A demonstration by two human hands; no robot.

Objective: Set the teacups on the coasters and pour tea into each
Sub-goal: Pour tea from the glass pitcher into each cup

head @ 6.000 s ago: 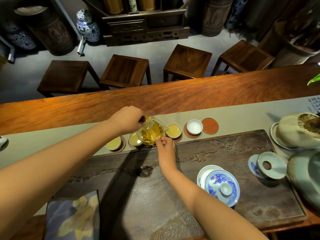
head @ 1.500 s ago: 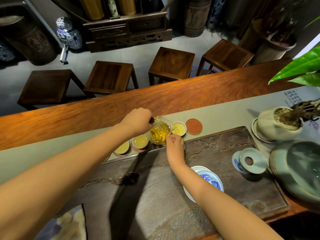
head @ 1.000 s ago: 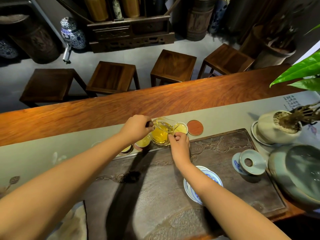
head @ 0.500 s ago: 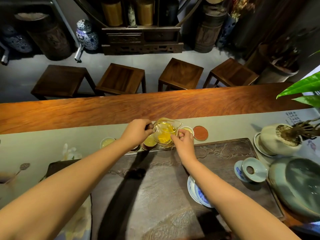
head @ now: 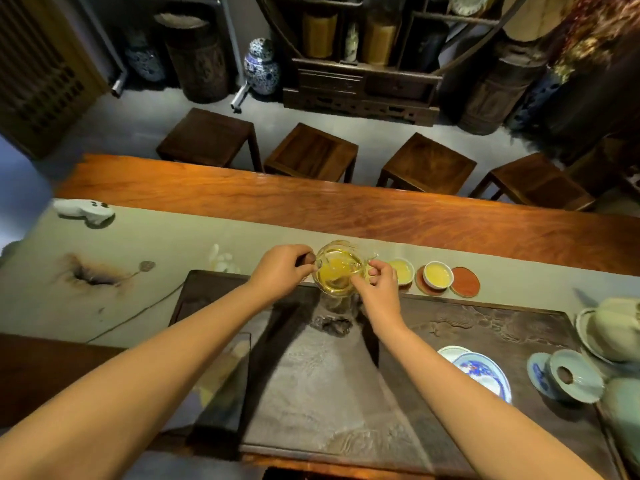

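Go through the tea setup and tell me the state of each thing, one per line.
Glass pitcher: partly full of tea, held off the tray.
Left hand: gripping the pitcher's handle.
Right hand: fingers at the pitcher's right side.
Near teacup: filled.
Far teacup: filled, on a coaster.
Red coaster: bare.
Gaiwan lid: off, resting on the tray.

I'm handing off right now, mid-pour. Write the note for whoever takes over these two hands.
Left hand: grips the handle of the glass pitcher, held above the row of cups, still holding tea.
Right hand: fingertips steady the pitcher's right side.
Visible to the right: two filled teacups, the farther one on a coaster; beyond it an empty red coaster.
Cups under the hands are hidden; check them.
Left: a cup on the empty coaster, then fill it.
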